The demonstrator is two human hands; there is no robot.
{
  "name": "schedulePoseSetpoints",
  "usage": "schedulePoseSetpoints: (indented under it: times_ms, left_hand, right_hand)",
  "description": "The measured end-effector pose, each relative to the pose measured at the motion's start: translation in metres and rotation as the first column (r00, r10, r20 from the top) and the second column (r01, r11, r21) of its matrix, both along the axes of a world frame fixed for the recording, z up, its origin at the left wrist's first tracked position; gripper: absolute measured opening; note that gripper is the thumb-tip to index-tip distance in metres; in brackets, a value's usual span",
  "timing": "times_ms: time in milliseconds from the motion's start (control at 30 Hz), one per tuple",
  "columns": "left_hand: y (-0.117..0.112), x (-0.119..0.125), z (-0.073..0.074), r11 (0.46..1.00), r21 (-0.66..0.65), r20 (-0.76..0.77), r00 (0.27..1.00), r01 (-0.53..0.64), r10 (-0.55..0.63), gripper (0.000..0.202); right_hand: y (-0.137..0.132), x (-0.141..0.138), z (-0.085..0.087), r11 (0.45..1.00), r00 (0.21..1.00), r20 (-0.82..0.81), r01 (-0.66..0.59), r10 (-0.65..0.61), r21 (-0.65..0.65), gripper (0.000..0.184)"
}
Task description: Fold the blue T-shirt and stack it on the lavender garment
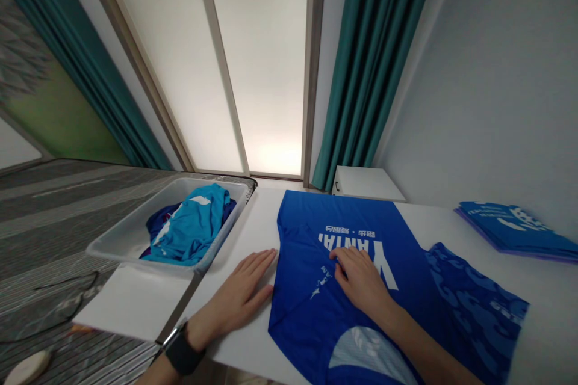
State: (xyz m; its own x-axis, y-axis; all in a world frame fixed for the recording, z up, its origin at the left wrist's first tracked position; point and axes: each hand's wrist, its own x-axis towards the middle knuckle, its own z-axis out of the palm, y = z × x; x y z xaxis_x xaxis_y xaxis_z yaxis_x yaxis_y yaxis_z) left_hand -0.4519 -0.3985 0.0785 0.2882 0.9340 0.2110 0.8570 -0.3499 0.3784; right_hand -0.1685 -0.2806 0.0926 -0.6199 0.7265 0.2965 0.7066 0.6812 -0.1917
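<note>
A blue printed sports T-shirt [311, 307] lies on the white table, its left side folded inward over the body. White lettering and a paler grey-blue panel show on it, and a patterned sleeve [478, 307] spreads to the right. My left hand [244, 289] rests flat on the tabletop, fingers stretched along the shirt's left edge. On top of the shirt, beside the white letters, lies my right hand [359, 277], fingers slightly bent and thumb apart, touching the cloth without gripping it.
A clear plastic bin [112, 243] with crumpled blue and purple clothes [192, 228] stands left of the table [248, 234]. A stack of folded shirts [515, 228] lies at the right by the wall. A white cabinet [368, 183] stands behind, near a green curtain [374, 72].
</note>
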Motion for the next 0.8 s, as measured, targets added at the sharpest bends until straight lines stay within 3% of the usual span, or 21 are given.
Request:
schedulePoseSetpoints:
  times_ms: [100,233,600,800]
  left_hand:
    - [0.002,-0.004,-0.004,0.998,0.031,0.012,0.998,-0.057,0.056,0.054]
    - [0.003,-0.004,-0.006,0.998,0.054,-0.023,0.999,-0.039,0.04,0.055]
    - [0.002,0.008,0.001,0.998,0.046,-0.024,0.998,-0.052,0.054,0.055]
    - [-0.004,0.029,0.016,0.991,-0.011,-0.02,0.991,0.131,-0.132,0.062]
  right_hand:
    - [0.0,0.0,0.001,1.0,1.0,-0.015,0.003,-0.003,0.028,0.024]
    - [0.002,0.002,0.004,0.997,0.999,-0.025,0.036,-0.034,0.064,0.024]
    - [0.005,0.006,0.003,0.996,0.997,0.021,0.068,-0.069,0.064,0.023]
    - [0.003,0.005,0.005,0.998,1.0,0.002,0.03,-0.031,0.046,0.023]
